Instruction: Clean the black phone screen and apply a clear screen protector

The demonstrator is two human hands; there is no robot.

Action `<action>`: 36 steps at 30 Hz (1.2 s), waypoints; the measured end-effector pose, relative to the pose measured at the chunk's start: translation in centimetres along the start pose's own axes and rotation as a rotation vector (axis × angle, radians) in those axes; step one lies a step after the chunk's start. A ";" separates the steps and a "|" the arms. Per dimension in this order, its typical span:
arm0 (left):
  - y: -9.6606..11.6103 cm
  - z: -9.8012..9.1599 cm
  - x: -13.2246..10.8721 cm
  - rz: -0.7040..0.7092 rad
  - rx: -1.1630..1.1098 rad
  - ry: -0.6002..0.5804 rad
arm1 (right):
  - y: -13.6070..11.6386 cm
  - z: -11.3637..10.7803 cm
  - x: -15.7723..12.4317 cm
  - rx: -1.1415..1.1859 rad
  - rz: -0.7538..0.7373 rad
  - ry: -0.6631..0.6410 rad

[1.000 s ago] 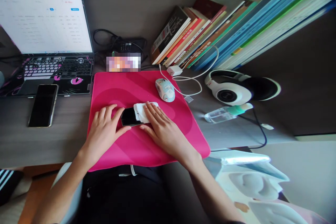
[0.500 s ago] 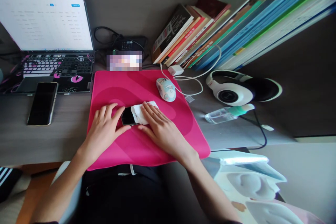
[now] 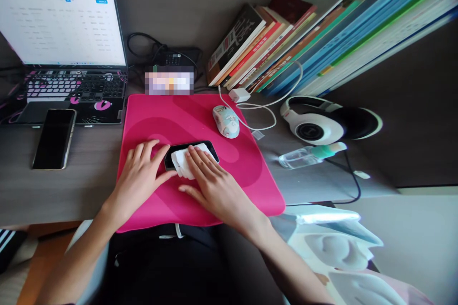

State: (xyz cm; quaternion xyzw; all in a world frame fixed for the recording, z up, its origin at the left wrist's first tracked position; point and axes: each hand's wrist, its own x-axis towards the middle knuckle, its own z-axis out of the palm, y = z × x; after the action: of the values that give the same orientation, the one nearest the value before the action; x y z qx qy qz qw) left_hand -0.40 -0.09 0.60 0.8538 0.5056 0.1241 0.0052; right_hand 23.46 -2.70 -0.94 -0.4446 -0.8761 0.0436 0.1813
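Observation:
A black smartphone (image 3: 213, 147) lies crosswise on the pink desk mat (image 3: 250, 186). My left hand (image 3: 138, 171) grips its left end, index finger at the upper corner and thumb at the lower edge. Under the fingers of my right hand (image 3: 218, 186) is a folded white tissue (image 3: 182, 162), pressed against the phone screen. The right fingers are stretched out together over the tissue, with the thumb apart on the mat side. The tissue covers the middle of the screen and hangs over the phone's lower edge.
A patterned mouse (image 3: 226, 122) and a white cable with a charger (image 3: 239, 95) lie behind. To the right are headphones (image 3: 315, 121) and a clear spray bottle (image 3: 298, 157). On the left stands a laptop (image 3: 71, 86) with another phone (image 3: 54, 139). Books (image 3: 286, 33) line the back.
My right hand has slid the tissue leftwards along the phone, uncovering the phone's right end. My left hand stays at the left end.

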 end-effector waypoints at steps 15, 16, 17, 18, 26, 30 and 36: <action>-0.3 0.6 -0.2 -0.033 -0.041 0.031 | -1.6 -0.4 0.4 0.026 -0.097 -0.058; -0.4 0.6 -0.2 -0.026 -0.047 0.032 | -1.5 -0.3 0.9 0.040 -0.108 -0.056; -0.5 0.6 -0.2 -0.018 -0.053 0.029 | -1.4 -0.2 1.6 0.056 -0.119 -0.055; -0.6 0.5 -0.1 -0.011 -0.059 0.026 | -1.2 0.0 2.3 0.072 -0.130 -0.050; -1.0 0.4 0.1 -0.018 -0.085 0.012 | -0.8 1.1 4.9 0.098 -0.164 -0.052; -1.0 0.6 0.1 -0.026 -0.073 0.017 | -0.9 0.7 3.9 0.126 -0.183 -0.051; -1.1 0.3 0.0 -0.007 -0.034 -0.013 | -0.8 -0.5 2.2 0.163 -0.212 -0.067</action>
State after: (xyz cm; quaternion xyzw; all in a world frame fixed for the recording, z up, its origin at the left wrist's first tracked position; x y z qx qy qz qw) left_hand -1.25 0.45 0.13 0.8525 0.5064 0.1274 0.0236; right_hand 21.85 -1.51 0.31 -0.3314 -0.9174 0.1098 0.1909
